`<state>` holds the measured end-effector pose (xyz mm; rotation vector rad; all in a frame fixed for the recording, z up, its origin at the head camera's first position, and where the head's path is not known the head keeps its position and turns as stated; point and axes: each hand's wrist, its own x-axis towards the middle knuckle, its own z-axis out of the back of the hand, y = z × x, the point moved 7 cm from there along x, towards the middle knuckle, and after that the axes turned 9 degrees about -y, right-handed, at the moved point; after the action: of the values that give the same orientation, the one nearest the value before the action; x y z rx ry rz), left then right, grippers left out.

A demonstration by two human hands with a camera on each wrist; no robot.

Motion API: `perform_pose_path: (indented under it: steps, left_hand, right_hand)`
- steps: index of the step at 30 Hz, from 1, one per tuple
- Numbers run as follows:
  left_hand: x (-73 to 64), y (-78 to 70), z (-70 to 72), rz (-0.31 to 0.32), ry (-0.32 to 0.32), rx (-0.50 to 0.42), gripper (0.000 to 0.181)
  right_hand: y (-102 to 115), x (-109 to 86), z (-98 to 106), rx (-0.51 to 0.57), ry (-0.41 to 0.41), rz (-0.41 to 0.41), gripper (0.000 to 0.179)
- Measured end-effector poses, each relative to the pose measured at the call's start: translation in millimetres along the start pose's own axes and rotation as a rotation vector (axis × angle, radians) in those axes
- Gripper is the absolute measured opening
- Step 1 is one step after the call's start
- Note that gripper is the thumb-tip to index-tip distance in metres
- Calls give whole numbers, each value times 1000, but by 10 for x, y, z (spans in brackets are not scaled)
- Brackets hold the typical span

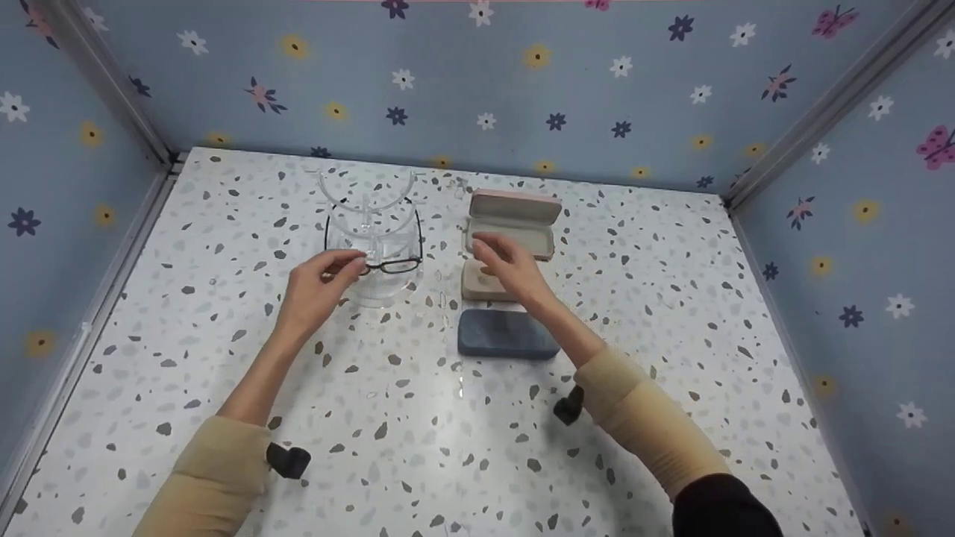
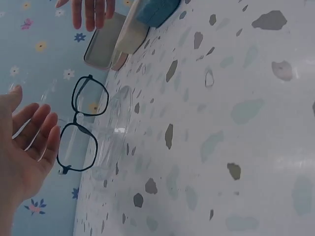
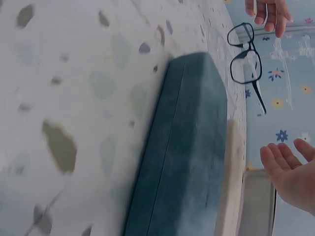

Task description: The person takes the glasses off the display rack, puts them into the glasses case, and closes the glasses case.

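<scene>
Black-framed glasses (image 1: 401, 265) sit on a clear plastic display stand (image 1: 384, 300), left of the middle of the table. Beside the left end of the frame is my left hand (image 1: 315, 291). In the left wrist view, this hand's fingers (image 2: 37, 130) are loosely bent with nothing between them, and the glasses (image 2: 77, 117) rest beyond them on the stand. My right hand (image 1: 516, 274) hovers over the cases, holding nothing. Under it are a beige closed case (image 1: 477, 285) and an open case (image 1: 516, 207) with a pale lining. Nearer to me lies a dark blue case (image 3: 187, 137), closed.
A speckled white table (image 1: 418, 440) carries everything. Blue flowered panels (image 1: 485, 82) stand at its back and both sides. Upper clear arms (image 1: 365, 205) of the stand rise behind the glasses. The three cases form a column to the right of the stand.
</scene>
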<state>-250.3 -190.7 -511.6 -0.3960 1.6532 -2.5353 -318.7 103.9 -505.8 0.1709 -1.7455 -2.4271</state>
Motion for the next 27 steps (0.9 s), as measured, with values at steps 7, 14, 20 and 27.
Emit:
perform_pose_path:
  steps: [7, 14, 20, 27]
  left_hand:
    - [92, 217, 263, 98, -125, -28, 42]
    - [166, 512, 385, 272, -191, -6, 51]
    - [175, 707, 321, 419, -129, 36, 57]
    - [250, 753, 205, 453, -36, 8, 62]
  right_hand:
    - [8, 136, -405, 137, 54, -126, 54]
    - [-38, 213, -657, 150, 59, -208, 57]
    - [-118, 255, -794, 111, 40, -271, 55]
    - [-156, 307, -906, 111, 15, -319, 46]
